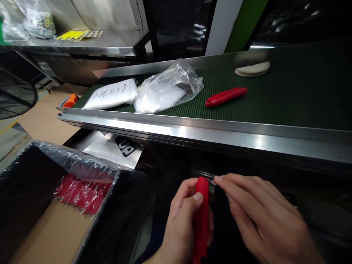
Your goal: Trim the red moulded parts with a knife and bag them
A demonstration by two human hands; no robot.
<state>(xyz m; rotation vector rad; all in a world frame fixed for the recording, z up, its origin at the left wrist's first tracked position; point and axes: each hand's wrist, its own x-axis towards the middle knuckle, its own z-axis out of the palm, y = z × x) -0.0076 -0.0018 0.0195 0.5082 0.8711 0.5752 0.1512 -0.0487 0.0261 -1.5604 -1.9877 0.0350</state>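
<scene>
My left hand [183, 216] is wrapped round a long red plastic handle [202, 212], held nearly upright with the thumb pressed on its near face. Close to the handle's top end, my right hand [264, 212] has its fingertips drawn together. A thin shiny metal edge shows at those fingertips, but I cannot make out what it belongs to. A similar red handle [227, 97] lies on the green conveyor belt [253, 110] ahead of my hands.
On the belt lie a white packet with handwriting [111, 94], a clear bag with white sheets [167, 93] and a pale curved piece [252, 69]. A metal rail [192, 130] edges it. Lower left, a lined box [100, 165] holds several bagged red items [82, 194]. A fan [16, 93] stands left.
</scene>
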